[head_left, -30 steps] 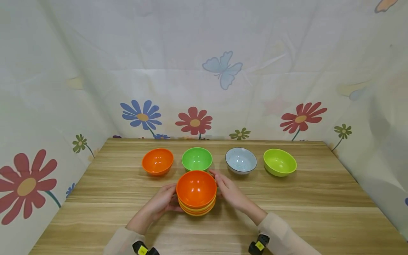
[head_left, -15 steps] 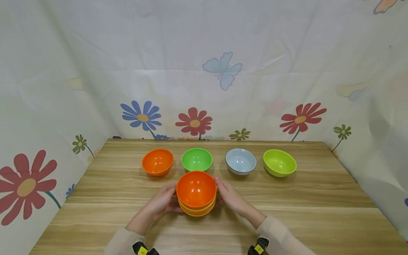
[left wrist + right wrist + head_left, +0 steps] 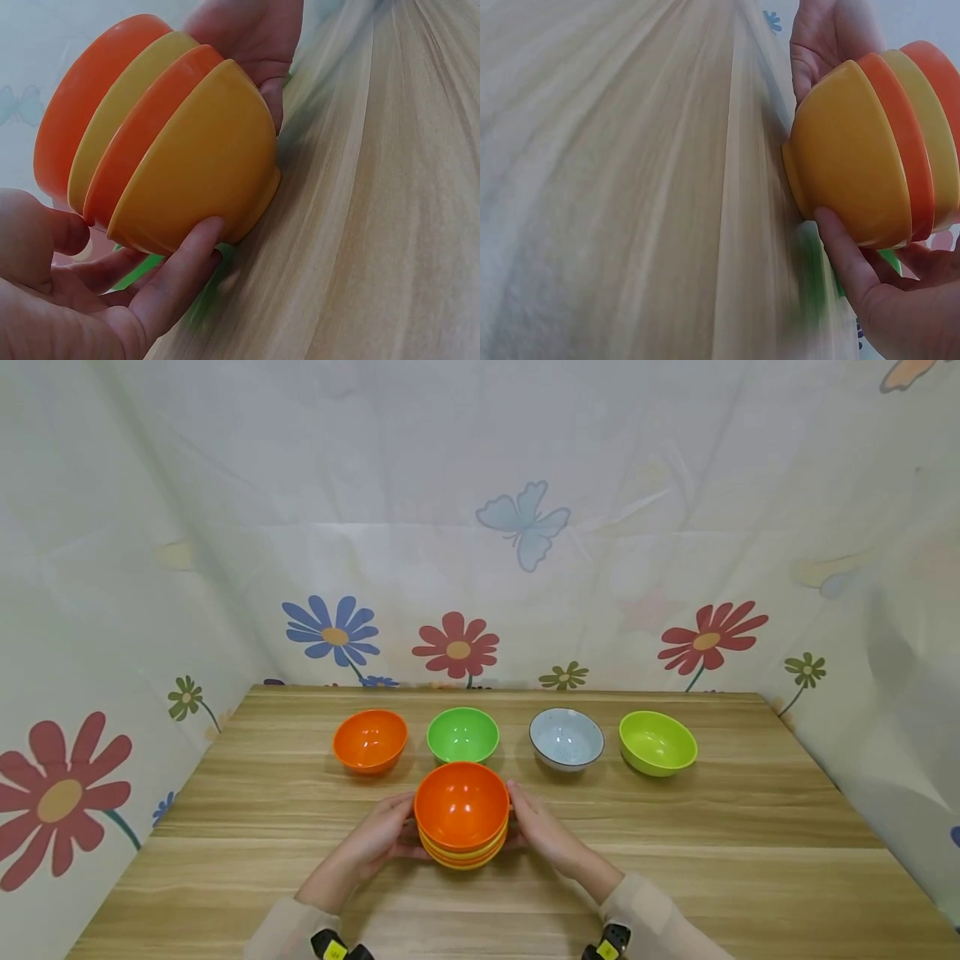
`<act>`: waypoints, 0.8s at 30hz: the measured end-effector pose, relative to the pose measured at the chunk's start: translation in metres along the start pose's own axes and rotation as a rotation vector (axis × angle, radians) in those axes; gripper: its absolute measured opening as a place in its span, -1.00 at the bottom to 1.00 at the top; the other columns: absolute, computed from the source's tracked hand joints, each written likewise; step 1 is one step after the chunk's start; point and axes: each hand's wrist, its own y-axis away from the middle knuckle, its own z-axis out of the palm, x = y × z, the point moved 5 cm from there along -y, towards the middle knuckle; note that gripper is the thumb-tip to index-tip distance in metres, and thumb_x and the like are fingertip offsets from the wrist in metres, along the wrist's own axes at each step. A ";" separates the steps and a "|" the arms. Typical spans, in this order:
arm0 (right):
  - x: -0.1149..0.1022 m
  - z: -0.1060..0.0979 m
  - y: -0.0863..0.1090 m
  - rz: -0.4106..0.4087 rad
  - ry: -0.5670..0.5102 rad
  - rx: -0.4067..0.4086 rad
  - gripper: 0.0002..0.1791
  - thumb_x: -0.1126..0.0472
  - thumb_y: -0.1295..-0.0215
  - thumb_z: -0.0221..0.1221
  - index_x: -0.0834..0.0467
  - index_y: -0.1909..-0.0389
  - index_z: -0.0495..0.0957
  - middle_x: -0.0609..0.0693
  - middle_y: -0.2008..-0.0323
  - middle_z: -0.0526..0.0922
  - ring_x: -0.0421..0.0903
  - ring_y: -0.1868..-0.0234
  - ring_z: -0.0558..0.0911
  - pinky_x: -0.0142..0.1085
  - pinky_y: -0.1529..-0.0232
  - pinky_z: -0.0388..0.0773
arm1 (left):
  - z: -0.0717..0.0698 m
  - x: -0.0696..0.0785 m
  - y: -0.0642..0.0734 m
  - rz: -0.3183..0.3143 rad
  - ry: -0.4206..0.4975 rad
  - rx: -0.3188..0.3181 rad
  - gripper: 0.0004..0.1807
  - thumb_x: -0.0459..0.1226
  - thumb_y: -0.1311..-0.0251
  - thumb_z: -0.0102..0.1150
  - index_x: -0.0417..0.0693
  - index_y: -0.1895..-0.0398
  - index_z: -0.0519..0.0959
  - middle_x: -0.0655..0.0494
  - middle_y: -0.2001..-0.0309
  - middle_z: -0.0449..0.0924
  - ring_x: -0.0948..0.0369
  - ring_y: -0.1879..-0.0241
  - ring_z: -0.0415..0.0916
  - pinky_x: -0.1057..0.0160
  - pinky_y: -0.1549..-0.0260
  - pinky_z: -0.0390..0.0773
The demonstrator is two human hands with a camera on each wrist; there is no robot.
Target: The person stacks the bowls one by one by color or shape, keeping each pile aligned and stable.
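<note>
A stack of nested bowls, orange and yellow by turns, stands between my two hands near the middle of the table. Its top bowl point(image 3: 461, 807) is plain orange inside; the lowest bowl point(image 3: 206, 154) is yellow, and its foot shows right at the wood. My left hand point(image 3: 380, 829) holds the stack from the left, thumb near the rims and fingers under the lower curve. From the right my right hand point(image 3: 546, 833) holds it, one finger point(image 3: 844, 247) lying along the lowest bowl's side. Both palms face inward.
Behind the stack a row of single bowls runs across the wooden table point(image 3: 750, 860): an orange bowl point(image 3: 371, 742), a green bowl point(image 3: 462, 735) partly covered by the stack, a pale blue bowl point(image 3: 566, 739) and a lime bowl point(image 3: 657, 743). A flowered cloth point(image 3: 600, 602) hangs behind.
My right hand's fingertips have drawn back from near the stack's far rim to its right side. The stack, my left hand and the row of bowls stay nearly where they were.
</note>
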 end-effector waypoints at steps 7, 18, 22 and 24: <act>0.003 0.001 0.000 0.018 -0.022 0.024 -0.31 -0.09 -0.48 -0.47 0.41 -0.28 0.12 0.43 -0.13 0.37 0.13 0.01 0.55 -0.11 0.22 0.63 | 0.000 0.000 0.000 0.001 0.003 0.001 -0.45 -0.09 -0.43 -0.34 -0.33 -0.29 0.20 -0.23 -0.08 0.46 0.09 0.14 0.56 0.00 0.22 0.61; 0.004 0.004 0.000 0.015 -0.121 0.025 -0.31 -0.12 -0.47 -0.41 0.39 -0.29 0.12 0.40 -0.18 0.28 0.07 0.06 0.55 -0.05 0.25 0.63 | 0.001 0.001 0.001 -0.003 -0.003 0.004 -0.44 -0.08 -0.42 -0.33 -0.33 -0.30 0.19 -0.23 -0.07 0.47 0.11 0.17 0.57 0.02 0.23 0.62; 0.004 0.004 0.000 0.017 -0.137 0.015 -0.29 -0.14 -0.46 -0.41 0.38 -0.31 0.09 0.40 -0.22 0.25 0.10 0.00 0.53 -0.05 0.23 0.62 | 0.000 0.001 0.001 0.000 -0.005 0.002 -0.43 -0.08 -0.42 -0.32 -0.33 -0.30 0.18 -0.23 -0.08 0.47 0.12 0.16 0.56 0.02 0.22 0.62; 0.004 0.004 0.000 0.016 -0.139 0.011 -0.30 -0.13 -0.46 -0.42 0.38 -0.31 0.08 0.39 -0.23 0.23 0.11 -0.01 0.52 -0.05 0.22 0.62 | -0.001 0.000 0.000 0.001 0.003 -0.004 -0.44 -0.10 -0.42 -0.32 -0.34 -0.30 0.18 -0.23 -0.07 0.47 0.11 0.15 0.56 0.02 0.22 0.61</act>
